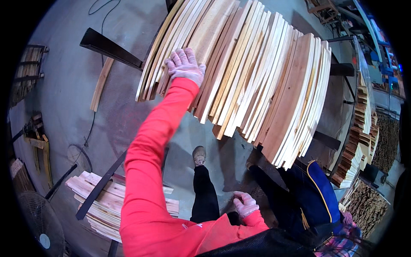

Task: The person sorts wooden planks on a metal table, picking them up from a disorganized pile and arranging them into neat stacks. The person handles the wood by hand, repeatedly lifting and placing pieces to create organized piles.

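My left hand (185, 67), in a pale, stained glove, reaches forward and rests on a row of wooden boards (278, 77). Its fingers lie stretched out and slightly apart on the boards near the row's left end; none of them visibly wraps round a board. The boards stand side by side on a dark rack, some pale and some reddish brown, their near ends uneven. Close to my body is my right hand (245, 204), gloved too, loosely bent with some fingers apart. Nothing shows in it, and it is well away from the boards.
Dark rack arms (112, 49) stick out beside the row. A lower board stack (100, 201) lies at left, near a floor fan (40, 222). One loose board (102, 85) and cables are on the floor. Another person in dark blue clothing (319, 192) stands close at my right.
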Motion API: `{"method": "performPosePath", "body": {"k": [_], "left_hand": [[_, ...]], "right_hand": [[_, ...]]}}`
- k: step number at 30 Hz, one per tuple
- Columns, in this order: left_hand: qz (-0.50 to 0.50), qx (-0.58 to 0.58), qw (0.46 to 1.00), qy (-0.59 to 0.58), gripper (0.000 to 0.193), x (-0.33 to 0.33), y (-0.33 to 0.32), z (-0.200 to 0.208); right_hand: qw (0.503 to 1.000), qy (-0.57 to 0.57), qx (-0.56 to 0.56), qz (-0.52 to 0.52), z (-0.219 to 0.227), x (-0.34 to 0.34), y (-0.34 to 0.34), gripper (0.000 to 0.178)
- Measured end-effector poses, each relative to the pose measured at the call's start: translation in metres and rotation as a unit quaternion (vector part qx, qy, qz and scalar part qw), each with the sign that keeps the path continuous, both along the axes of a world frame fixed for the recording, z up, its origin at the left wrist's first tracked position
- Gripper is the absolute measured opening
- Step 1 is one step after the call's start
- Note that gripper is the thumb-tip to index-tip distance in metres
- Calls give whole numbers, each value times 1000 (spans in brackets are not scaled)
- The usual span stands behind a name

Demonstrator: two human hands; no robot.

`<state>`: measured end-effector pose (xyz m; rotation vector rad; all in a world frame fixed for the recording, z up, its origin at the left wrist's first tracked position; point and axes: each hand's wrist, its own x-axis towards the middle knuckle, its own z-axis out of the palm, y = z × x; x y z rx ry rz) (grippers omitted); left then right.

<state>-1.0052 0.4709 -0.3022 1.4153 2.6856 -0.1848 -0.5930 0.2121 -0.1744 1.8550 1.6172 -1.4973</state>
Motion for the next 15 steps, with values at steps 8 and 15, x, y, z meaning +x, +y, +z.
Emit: {"method": "performPosePath", "body": {"k": [8,15], "left_hand": [[64,195,927,-314,66,13,21,18],[-67,194,948,-244,67,46,20,-12]], "right_hand": [[997,40,-35,-53,3,14,-28,35],[996,62,-17,-66,1,40,-60,34]]}}
